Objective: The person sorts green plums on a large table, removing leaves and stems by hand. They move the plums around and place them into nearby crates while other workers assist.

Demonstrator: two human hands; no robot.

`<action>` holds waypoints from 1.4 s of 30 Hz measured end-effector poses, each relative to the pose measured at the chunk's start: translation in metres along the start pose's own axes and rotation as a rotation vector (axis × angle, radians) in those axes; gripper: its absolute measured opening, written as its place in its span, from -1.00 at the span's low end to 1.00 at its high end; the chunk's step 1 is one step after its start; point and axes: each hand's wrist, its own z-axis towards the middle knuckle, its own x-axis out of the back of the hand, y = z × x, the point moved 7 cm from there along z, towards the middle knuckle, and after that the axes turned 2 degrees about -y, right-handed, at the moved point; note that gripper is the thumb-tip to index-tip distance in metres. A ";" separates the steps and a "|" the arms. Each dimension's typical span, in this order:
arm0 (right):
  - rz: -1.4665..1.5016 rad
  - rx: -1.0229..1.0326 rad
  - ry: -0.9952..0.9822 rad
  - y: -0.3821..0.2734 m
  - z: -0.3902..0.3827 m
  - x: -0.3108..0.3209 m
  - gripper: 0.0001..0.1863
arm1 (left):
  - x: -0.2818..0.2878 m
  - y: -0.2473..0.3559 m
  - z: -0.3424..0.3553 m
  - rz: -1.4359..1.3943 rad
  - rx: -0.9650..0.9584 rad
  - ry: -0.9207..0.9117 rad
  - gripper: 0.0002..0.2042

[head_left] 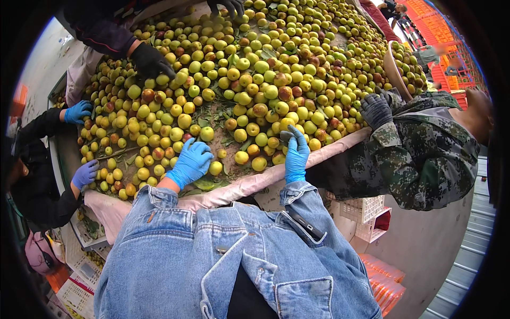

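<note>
**Plenty of fruit left on the desk**

Your left hand, at 9 o'clock from mid-view, bends its blue-gloved fingers down among the fruit, a yellow-green one just beside it. Your right hand, at 3 o'clock, curls its fingers close to a yellow fruit; whether either hand pinches anything, I cannot tell. Between them and up towards 11 o'clock, the desk shows through, leaf-strewn, so a little seems cleared there. Beyond, fruit lies thick from 9 round to 2 o'clock; you look far from finished. Co-workers reach in too: a black-gloved hand between 10 and 11, a grey-gloved hand at 2. Past that, a basin holds fruit; whether it counts as done isn't shown.
</note>
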 end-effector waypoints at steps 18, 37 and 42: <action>-0.195 0.228 0.084 -0.018 0.019 0.041 -0.71 | 0.016 0.029 0.045 -0.046 0.029 0.156 -0.62; -0.979 0.278 -0.278 -0.036 0.003 -0.003 -0.41 | 0.002 0.058 0.077 -0.092 -0.106 -0.107 -0.74; -1.136 0.326 -0.607 -0.046 -0.012 -0.050 -0.39 | 0.019 0.022 0.052 -0.134 0.077 -0.249 -0.77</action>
